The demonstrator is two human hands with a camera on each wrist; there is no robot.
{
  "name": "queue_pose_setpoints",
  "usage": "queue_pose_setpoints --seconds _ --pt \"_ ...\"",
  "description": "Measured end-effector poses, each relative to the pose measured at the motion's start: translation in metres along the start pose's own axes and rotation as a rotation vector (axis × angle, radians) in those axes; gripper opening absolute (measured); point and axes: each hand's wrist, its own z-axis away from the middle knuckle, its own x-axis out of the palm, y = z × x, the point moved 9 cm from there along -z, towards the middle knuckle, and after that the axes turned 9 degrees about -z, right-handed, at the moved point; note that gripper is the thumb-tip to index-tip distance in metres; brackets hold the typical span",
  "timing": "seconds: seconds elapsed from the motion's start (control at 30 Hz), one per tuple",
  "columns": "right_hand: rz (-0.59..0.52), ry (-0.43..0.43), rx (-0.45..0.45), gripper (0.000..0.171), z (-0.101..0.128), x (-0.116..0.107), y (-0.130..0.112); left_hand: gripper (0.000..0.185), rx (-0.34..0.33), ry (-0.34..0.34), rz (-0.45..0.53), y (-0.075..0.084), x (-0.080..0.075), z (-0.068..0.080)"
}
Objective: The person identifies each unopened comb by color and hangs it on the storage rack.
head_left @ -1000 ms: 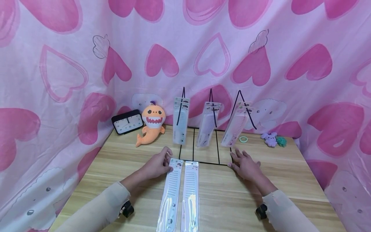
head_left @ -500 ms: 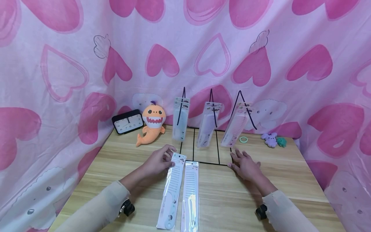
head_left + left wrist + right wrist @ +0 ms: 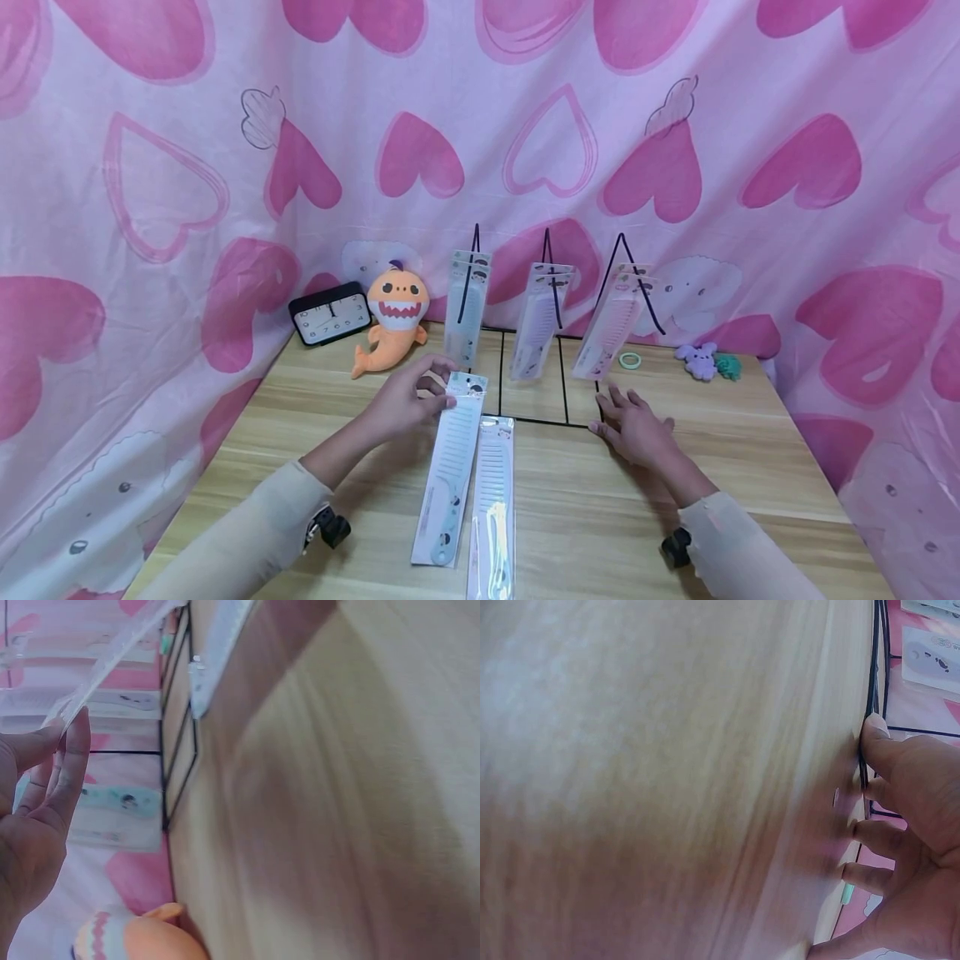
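Observation:
My left hand (image 3: 405, 402) pinches the top edge of a packaged pale blue comb (image 3: 452, 471) between thumb and fingers. In the left wrist view this comb package (image 3: 116, 654) slants up off the wooden table. A second packaged comb, pale lilac (image 3: 492, 500), lies flat to its right. My right hand (image 3: 637, 429) rests with spread fingers at the front right corner of a black wire rack (image 3: 547, 422); in the right wrist view its thumb (image 3: 877, 739) touches the wire. Packaged combs hang on the rack's three hooks: blue (image 3: 467, 308), purple (image 3: 536, 325) and pink (image 3: 611, 325).
Behind left stand a black-framed clock (image 3: 332, 317) and an orange shark plush (image 3: 397, 312). A green ring (image 3: 630, 361), a purple toy (image 3: 699, 361) and a green toy (image 3: 727, 366) lie back right. A pink heart-print curtain (image 3: 420, 75) surrounds the wooden table (image 3: 750, 467).
My left hand has lifted the pale blue comb's top end and carried it forward, towards the rack's left hook. The right hand and the lilac comb have stayed put.

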Motion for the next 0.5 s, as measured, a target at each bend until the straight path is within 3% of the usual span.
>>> queue_pose_setpoints --seconds 0.13,0.23,0.5 --pt "0.002 0.002 0.001 0.07 0.0 0.0 -0.001 0.049 0.023 0.042 -0.006 0.015 -0.01 0.002" --pt "0.001 0.0 0.006 0.07 0.0 0.0 -0.001 0.05 0.077 0.095 -0.034 0.028 -0.018 0.005" --pt "-0.006 0.0 0.005 0.069 0.001 0.0 -0.002 0.044 0.307 0.3 -0.094 0.068 -0.041 0.018"
